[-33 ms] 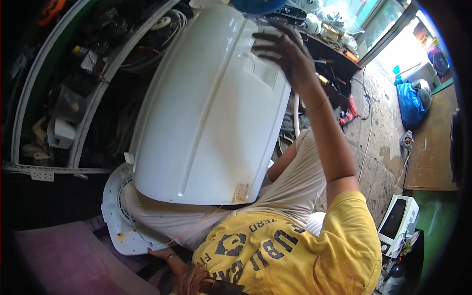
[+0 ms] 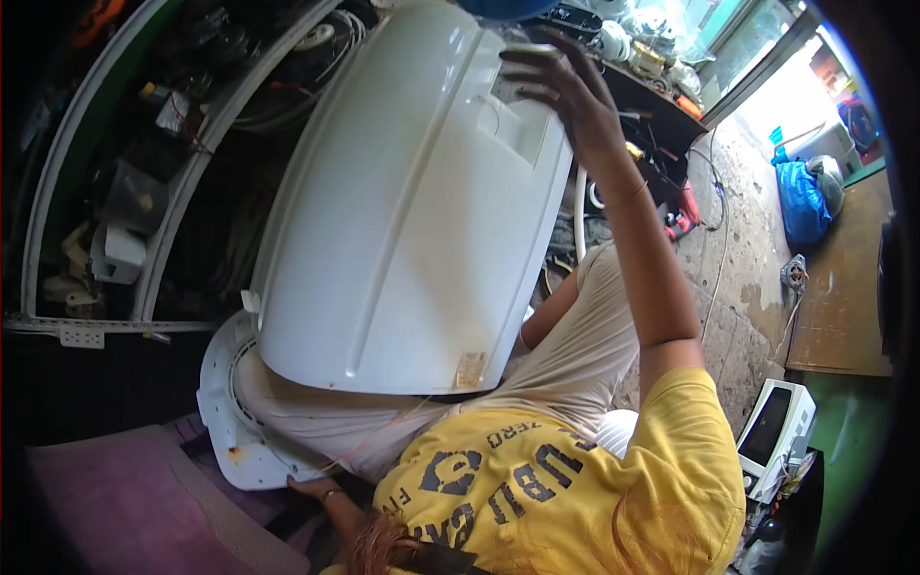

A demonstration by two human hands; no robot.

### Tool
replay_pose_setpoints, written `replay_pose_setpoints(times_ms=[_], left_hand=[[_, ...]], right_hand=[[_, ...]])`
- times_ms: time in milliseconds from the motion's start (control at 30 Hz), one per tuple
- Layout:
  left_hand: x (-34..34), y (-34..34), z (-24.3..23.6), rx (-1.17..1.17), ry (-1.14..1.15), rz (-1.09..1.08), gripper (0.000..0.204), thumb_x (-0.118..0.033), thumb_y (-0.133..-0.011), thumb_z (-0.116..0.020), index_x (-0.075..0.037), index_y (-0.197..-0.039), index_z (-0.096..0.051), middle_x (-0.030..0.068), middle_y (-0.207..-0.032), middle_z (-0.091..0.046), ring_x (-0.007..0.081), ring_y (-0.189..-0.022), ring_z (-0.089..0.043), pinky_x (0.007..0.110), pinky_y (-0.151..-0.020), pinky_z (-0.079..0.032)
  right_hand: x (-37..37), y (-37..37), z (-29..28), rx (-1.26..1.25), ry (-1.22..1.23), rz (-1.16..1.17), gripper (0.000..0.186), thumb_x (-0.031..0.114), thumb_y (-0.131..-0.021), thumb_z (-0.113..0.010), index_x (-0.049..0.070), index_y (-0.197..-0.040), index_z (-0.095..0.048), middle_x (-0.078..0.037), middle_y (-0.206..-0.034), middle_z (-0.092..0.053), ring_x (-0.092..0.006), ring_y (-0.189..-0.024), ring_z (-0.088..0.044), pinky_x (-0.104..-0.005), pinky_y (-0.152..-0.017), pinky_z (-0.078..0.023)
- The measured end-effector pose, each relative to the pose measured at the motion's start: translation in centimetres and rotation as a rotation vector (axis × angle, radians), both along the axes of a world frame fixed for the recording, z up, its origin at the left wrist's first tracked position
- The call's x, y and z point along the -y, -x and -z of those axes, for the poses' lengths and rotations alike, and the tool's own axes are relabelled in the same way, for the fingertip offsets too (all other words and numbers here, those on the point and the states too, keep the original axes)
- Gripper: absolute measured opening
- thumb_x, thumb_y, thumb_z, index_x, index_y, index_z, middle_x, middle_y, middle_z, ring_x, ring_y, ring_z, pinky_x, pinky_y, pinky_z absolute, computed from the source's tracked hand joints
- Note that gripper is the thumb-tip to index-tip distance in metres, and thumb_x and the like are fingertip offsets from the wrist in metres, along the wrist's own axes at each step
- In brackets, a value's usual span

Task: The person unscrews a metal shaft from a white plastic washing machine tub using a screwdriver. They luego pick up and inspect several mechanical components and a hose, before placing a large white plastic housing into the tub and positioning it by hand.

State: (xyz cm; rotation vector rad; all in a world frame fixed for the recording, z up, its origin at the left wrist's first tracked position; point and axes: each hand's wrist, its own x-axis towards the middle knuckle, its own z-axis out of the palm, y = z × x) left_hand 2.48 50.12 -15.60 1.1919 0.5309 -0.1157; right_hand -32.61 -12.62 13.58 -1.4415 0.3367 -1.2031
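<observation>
A large white appliance casing (image 2: 412, 220), like a washing machine body, lies across my lap. It has a long groove, a recessed panel near its far right corner and a small label at the near edge. Above that far corner my right hand (image 2: 575, 91) is raised with its fingers spread; whether the fingertips touch the casing I cannot tell. At the lower left, a white plastic frame with a round opening (image 2: 240, 450) rests around my knee, marked by rust stains. My left hand (image 2: 311, 488) grips its near edge, some fingers hidden.
Metal shelving (image 2: 177, 206) crowded with parts and wire stands at the left. Tools and parts fill a dark bench (image 2: 661, 120) at the far right. A red power tool (image 2: 684, 213), a blue bag (image 2: 803, 201) and a white microwave (image 2: 778, 436) are on the right side.
My right hand has shifted slightly right and down. The casing and the frame have moved up a little in view. My left hand keeps its hold.
</observation>
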Motion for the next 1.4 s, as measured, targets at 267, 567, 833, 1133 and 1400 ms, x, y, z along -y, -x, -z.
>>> replay_pose_setpoints(times_ms=[267, 567, 833, 1133, 1400], left_hand=[[-1.7, -3.6, -0.2, -0.237, -0.054, 0.007, 0.063, -0.045, -0.079, -0.051, -0.006, -0.128, -0.045, 0.0139, -0.131, -0.047, 0.0315, -0.119, -0.042, 0.049, -0.098, -0.033], [-0.9, -9.5, -10.5, 0.181, -1.404, -0.374, 0.041, -0.024, -0.086, -0.046, 0.012, -0.105, -0.052, 0.0262, -0.110, -0.055, 0.0333, -0.093, -0.056, 0.044, -0.085, -0.047], [33.5, -1.5, -36.7, 1.408, -0.476, -0.031, 0.048, -0.014, -0.086, -0.054, 0.011, -0.125, -0.042, 0.0231, -0.128, -0.048, 0.0316, -0.122, -0.047, 0.044, -0.097, -0.042], [53.3, -0.8, -44.7, 1.121, 0.501, 1.074, 0.034, -0.015, -0.093, -0.040, 0.008, -0.115, -0.051, 0.0215, -0.113, -0.058, 0.0316, -0.106, -0.058, 0.043, -0.101, -0.043], [60.4, 34.3, -29.2, 1.801, 0.190, 1.755, 0.037, -0.015, -0.092, -0.054, 0.000, -0.124, -0.043, 0.0185, -0.116, -0.046, 0.0338, -0.108, -0.048, 0.037, -0.096, -0.036]], right_hand=[[7.8, -4.1, 0.3, -0.401, 0.525, 0.356, 0.033, 0.012, -0.085, -0.064, 0.006, -0.117, -0.056, -0.009, -0.107, -0.064, -0.0200, -0.097, -0.062, -0.0336, -0.084, -0.049], [8.0, 18.2, 24.8, -1.355, 0.617, 0.360, 0.012, 0.010, -0.075, -0.059, 0.006, -0.084, -0.067, -0.013, -0.087, -0.065, -0.0299, -0.080, -0.063, -0.0387, -0.067, -0.050], [-5.3, 11.1, 46.0, -1.544, -0.103, -0.053, 0.010, 0.012, -0.079, -0.061, 0.005, -0.085, -0.066, -0.012, -0.082, -0.064, -0.0265, -0.074, -0.063, -0.0359, -0.066, -0.050], [-0.4, 17.5, 28.6, -0.624, -0.226, 0.562, 0.016, 0.018, -0.083, -0.065, 0.002, -0.081, -0.066, -0.004, -0.072, -0.063, -0.0134, -0.068, -0.058, -0.0284, -0.060, -0.045], [-1.4, 16.0, 2.6, -0.003, -0.238, 0.380, 0.024, 0.024, -0.087, -0.064, 0.000, -0.089, -0.063, 0.001, -0.079, -0.060, -0.0050, -0.068, -0.052, -0.0206, -0.061, -0.043]])
